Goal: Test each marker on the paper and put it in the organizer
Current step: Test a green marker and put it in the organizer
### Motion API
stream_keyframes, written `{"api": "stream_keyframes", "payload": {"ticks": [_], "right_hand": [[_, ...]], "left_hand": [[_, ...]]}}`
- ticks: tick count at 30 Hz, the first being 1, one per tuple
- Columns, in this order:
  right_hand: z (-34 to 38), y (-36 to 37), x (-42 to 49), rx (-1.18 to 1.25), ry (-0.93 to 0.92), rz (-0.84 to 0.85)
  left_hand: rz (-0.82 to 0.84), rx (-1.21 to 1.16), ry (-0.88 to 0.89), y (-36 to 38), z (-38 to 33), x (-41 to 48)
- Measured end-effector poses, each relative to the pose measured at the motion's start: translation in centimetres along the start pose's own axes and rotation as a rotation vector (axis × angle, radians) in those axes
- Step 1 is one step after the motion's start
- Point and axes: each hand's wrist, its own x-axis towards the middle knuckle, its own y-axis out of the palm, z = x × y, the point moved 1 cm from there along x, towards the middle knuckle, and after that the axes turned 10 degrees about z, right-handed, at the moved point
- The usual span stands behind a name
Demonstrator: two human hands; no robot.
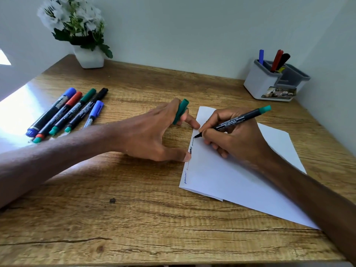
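Marker (234, 120) gripped in right hand (233, 135), tip on paper (240, 176); left hand (152, 132) clasps green cap (180, 111); wooden desk (134, 218).

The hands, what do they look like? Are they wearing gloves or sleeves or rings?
No gloves. The left hand and the right hand are both bare, and both forearms are bare as far as the picture shows, so no sleeves are visible. I can see no rings, watch or bracelets on them either.

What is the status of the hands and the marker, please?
Right hand writing with green marker on paper. Left hand pins paper edge, holds cap. Nothing in the way.
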Motion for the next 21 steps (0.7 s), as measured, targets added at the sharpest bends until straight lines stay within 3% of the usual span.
{"api": "stream_keyframes", "payload": {"ticks": [5, 11, 18, 21], "right_hand": [[-0.2, 0.1, 0.1, 0.022, 0.026, -0.018], [0.0, -0.9, 0.0, 0.307, 0.063, -0.166], [0.5, -1.3, 0.0, 0.384, -0.056, -0.175], [0.9, -1.3, -0.1, 0.446, -0.093, -0.092]], "left_hand": [[0.003, 0.008, 0.009, 0.0, 0.1, 0.1], [0.014, -0.004, 0.013, 0.0, 0.4, 0.3], [-0.346, 0.108, 0.162, -0.1, 0.8, 0.1], [-0.352, 0.141, 0.159, -0.4, 1.1, 0.0]]}}
